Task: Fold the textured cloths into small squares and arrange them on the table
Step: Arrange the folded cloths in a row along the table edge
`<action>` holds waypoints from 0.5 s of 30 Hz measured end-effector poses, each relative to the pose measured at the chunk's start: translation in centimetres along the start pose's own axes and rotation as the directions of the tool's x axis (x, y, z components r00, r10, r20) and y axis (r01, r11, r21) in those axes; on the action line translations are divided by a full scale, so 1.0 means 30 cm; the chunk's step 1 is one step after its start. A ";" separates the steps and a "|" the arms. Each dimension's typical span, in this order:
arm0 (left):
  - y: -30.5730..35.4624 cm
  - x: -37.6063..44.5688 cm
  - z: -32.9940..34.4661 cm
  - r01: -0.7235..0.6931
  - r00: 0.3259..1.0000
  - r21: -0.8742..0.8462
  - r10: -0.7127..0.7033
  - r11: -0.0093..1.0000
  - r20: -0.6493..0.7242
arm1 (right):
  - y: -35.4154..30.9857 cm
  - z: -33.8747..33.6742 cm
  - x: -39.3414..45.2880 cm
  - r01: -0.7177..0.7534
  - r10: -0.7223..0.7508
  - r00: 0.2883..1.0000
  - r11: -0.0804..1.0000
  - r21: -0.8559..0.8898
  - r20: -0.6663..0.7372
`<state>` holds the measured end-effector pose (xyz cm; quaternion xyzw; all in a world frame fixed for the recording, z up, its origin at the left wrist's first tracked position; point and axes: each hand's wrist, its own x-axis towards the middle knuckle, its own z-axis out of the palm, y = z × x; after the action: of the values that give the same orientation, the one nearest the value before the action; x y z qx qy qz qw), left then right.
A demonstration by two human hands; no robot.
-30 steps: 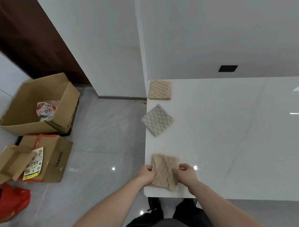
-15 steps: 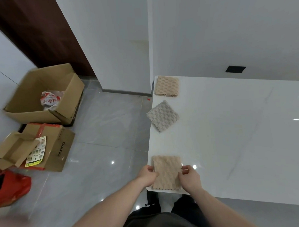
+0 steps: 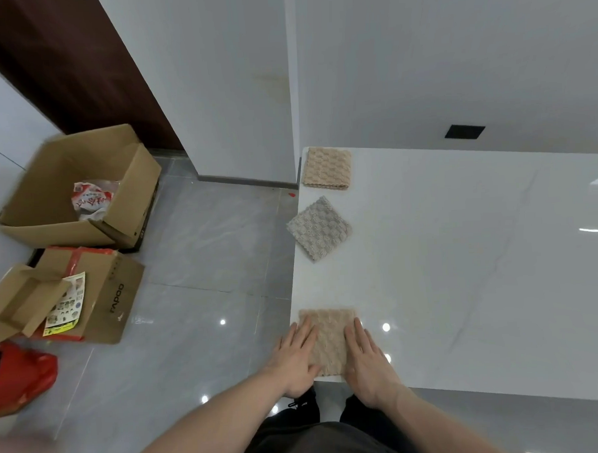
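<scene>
A folded beige textured cloth lies at the near left corner of the white table. My left hand rests flat on its left side, fingers straight. My right hand lies flat along its right side, fingers straight too. Farther along the table's left edge sits a folded grey cloth, turned like a diamond. Behind it, at the far left corner, lies another folded beige cloth.
On the grey tiled floor to the left stand an open cardboard box with a packet inside, a smaller printed box with red tape, and a red bag. White walls rise behind the table.
Both hands held the near beige cloth by its sides with curled fingers; now they lie flat on it with straight fingers. The cloth lies square to the table corner.
</scene>
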<state>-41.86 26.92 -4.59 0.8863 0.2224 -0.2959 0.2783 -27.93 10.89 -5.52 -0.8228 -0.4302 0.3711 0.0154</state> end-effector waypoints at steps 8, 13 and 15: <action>-0.021 -0.003 0.017 0.043 0.998 -0.033 -0.044 0.999 -0.053 | -0.015 -0.004 -0.052 0.012 -0.006 0.999 0.993 0.116 -0.048; 0.004 0.016 -0.031 0.117 0.990 0.006 -0.117 0.993 0.084 | 0.007 -0.043 -0.042 -0.045 0.034 0.997 0.984 0.174 0.064; 0.015 0.028 -0.084 0.159 0.978 -0.019 -0.155 0.987 0.141 | 0.011 -0.092 -0.029 -0.069 0.049 0.994 0.976 0.205 0.098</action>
<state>-39.98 28.33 -3.30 0.8391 0.2760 -0.3744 0.2821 -26.29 10.88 -3.11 -0.8110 -0.3647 0.4521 0.0701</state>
